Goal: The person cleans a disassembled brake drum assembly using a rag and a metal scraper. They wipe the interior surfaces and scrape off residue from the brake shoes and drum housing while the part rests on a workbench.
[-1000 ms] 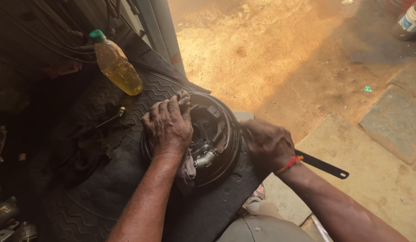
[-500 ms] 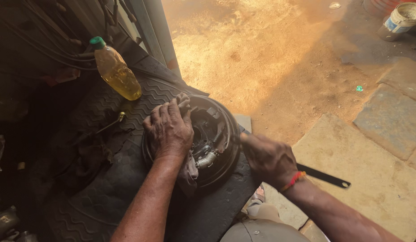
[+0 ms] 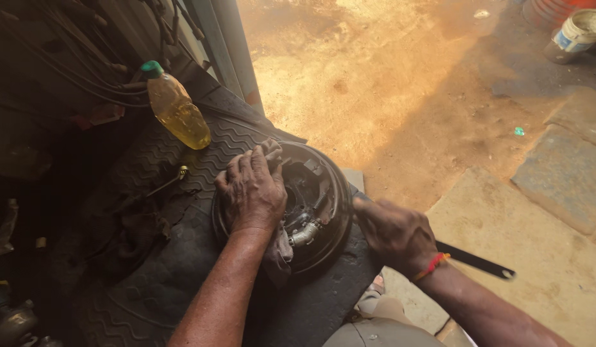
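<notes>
The fingers [image 3: 243, 170] of the left hand [image 3: 251, 193] are spread and curled down over a grimy grey rag [image 3: 278, 254], pressing it flat against the open face of a round brake drum assembly [image 3: 320, 205] — the cloth pokes out above the fingertips at the drum's far rim and hangs out below the wrist over its near edge. Under and just right of that palm show the drum's inner parts: a curved shoe, a spring and a small pale metal cylinder [image 3: 304, 234]. The right hand [image 3: 394, 234] sits at the drum's right rim, its fingers closed round the handle of a long dark flat tool [image 3: 478, 262] whose free end sticks out to the right over the paving; whether the working end touches the drum I cannot tell, since the hand hides it. A red thread band [image 3: 433, 265] circles that wrist. The drum lies on a black ribbed rubber mat [image 3: 233, 138] rather than any tabletop. Farther back on the mat a plastic bottle of yellow liquid [image 3: 177, 106] with a green cap leans to the left, and a thin metal rod [image 3: 166, 183] lies between it and the drum. Beyond, sunlit dirt ground [image 3: 388, 83] — and a pale bucket [image 3: 577, 32] at the top right corner.
</notes>
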